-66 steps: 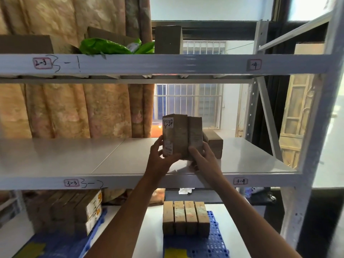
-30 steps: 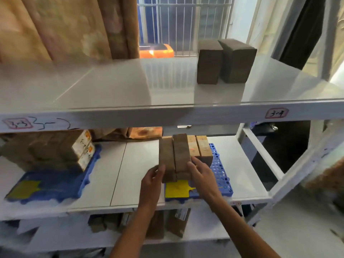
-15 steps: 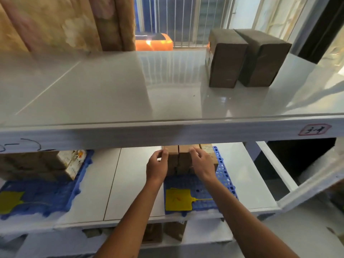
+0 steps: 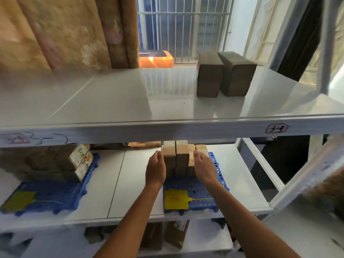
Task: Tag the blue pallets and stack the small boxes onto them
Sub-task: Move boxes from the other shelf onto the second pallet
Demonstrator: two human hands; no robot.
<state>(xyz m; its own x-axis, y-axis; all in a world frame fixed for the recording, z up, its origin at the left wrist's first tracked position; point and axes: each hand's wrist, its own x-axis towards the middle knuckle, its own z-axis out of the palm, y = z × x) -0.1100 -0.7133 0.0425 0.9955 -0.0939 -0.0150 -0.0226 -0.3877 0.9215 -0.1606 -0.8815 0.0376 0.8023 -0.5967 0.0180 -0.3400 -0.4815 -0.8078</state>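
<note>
small boxes (image 4: pixel 176 157) | between both hands' straight fingers (image 4: pixel 159 155) (flat against sides) | on blue pallet (image 4: pixel 197 185)

Both forearms are bare from the bottom edge of the view up to the wrists, with no sleeve or cuff showing on either. The left hand (image 4: pixel 156 169) and right hand (image 4: pixel 203 167) are ungloved. Neither wrist carries a watch or band, and the fingers show no rings.

White metal shelving (image 4: pixel 167 127), patterned tan curtain (image 4: pixel 65 32), barred window (image 4: pixel 184 28), daylight, white wall (image 4: pixel 240 25)
</note>
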